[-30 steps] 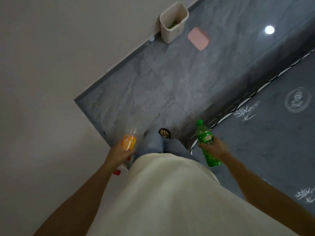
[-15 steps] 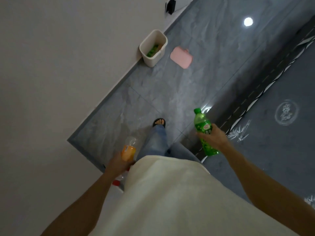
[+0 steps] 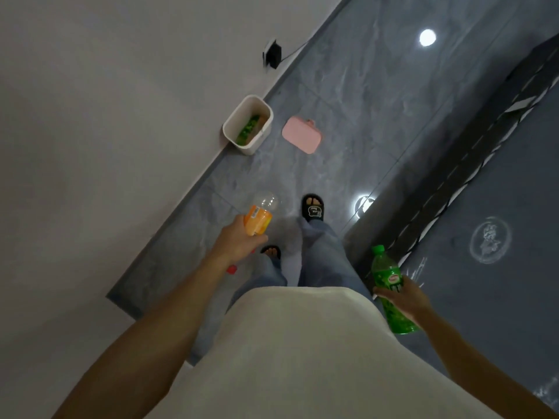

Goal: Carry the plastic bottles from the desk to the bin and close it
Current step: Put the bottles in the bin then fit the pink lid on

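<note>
- orange-labelled clear bottle: held in the left hand, grip wrapped round the label; red cap points down behind the wrist, clear base points ahead toward the bin.
- green bottle: held in the right hand, grip closed round its middle, cap up, carried low beside the hip.
- white bin: open, on the floor against the wall, ahead and a little left; something green already lies inside.
- pink lid: flat on the floor just right of the bin, not touching it.
- floor: grey tiles, glossy; a darker patterned mat to the right.
- feet in black sandals: one forward, one back, mid-stride toward the bin.
- black plug on the wall beyond the bin.
- desk: not in view.
- step in hand, as judged: the carry; both bottles are off the desk and near the bin, none dropped yet.
- next move calls for: closing the remaining gap, bringing each bottle over the opening, and loosening each grip in turn; the opening looks narrow, so lengthwise entry seems wise.
- after that: a freed hand must pick up the lid and seat it on the rim.
</note>
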A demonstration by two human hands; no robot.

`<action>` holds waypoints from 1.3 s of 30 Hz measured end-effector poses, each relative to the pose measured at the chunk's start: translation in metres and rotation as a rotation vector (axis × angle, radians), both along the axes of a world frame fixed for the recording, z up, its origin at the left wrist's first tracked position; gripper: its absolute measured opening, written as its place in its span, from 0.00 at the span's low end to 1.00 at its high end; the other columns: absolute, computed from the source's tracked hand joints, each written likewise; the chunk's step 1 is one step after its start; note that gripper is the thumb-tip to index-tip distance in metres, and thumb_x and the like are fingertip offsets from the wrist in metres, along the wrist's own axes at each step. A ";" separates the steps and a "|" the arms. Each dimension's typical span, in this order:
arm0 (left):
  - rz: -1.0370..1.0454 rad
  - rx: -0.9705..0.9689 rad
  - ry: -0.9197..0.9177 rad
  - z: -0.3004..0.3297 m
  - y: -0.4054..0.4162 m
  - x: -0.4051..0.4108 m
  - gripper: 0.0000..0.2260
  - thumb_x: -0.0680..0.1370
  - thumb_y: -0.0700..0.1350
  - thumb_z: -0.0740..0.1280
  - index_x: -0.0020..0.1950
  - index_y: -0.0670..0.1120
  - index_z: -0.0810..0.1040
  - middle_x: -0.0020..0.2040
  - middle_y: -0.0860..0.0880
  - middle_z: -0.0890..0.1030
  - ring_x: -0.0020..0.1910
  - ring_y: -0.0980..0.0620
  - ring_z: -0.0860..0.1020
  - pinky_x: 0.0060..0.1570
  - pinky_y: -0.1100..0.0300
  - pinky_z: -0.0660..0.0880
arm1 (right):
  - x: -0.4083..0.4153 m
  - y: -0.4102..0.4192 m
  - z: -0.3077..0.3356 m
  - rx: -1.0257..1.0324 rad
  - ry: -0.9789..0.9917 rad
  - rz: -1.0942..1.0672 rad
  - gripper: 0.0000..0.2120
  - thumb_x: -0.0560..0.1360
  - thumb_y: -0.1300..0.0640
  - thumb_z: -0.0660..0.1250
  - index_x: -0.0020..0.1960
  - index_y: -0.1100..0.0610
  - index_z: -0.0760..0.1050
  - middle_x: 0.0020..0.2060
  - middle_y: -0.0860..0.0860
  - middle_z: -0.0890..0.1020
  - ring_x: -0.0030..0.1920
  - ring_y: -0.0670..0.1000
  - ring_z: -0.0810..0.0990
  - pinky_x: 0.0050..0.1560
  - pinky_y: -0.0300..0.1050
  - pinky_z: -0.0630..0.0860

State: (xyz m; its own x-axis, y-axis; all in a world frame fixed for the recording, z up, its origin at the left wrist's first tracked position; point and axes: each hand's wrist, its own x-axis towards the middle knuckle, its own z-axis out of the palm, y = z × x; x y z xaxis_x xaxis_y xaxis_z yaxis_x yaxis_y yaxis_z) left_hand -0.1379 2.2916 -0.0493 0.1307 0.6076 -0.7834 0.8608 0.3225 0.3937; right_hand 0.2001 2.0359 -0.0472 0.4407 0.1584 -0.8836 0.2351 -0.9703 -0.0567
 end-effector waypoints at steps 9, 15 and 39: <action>0.154 -0.061 0.126 -0.016 0.008 0.035 0.33 0.69 0.61 0.76 0.67 0.47 0.72 0.54 0.45 0.82 0.54 0.41 0.81 0.48 0.56 0.72 | 0.100 0.163 0.001 0.013 -0.009 0.269 0.34 0.66 0.44 0.78 0.66 0.58 0.73 0.56 0.61 0.82 0.57 0.62 0.81 0.57 0.53 0.77; 0.358 -0.216 0.184 -0.023 -0.008 0.009 0.28 0.71 0.52 0.77 0.66 0.46 0.71 0.41 0.48 0.82 0.36 0.51 0.83 0.37 0.59 0.74 | 0.091 0.300 -0.004 0.095 0.075 0.514 0.35 0.69 0.41 0.75 0.68 0.58 0.69 0.55 0.57 0.80 0.54 0.60 0.79 0.55 0.50 0.74; 0.457 -0.119 0.057 -0.132 0.196 0.064 0.25 0.65 0.64 0.70 0.57 0.56 0.68 0.43 0.53 0.79 0.40 0.53 0.80 0.45 0.49 0.81 | 0.074 0.510 -0.098 0.147 0.100 0.809 0.36 0.68 0.43 0.77 0.67 0.54 0.65 0.51 0.51 0.79 0.47 0.52 0.77 0.49 0.48 0.72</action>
State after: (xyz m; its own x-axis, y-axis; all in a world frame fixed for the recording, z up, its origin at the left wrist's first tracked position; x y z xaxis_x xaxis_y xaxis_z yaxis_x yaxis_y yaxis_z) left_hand -0.0743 2.4877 -0.1813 -0.1742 0.4982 -0.8494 0.6392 0.7134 0.2873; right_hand 0.2744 2.5457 -0.1453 0.0617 0.5098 -0.8581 0.8448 -0.4845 -0.2271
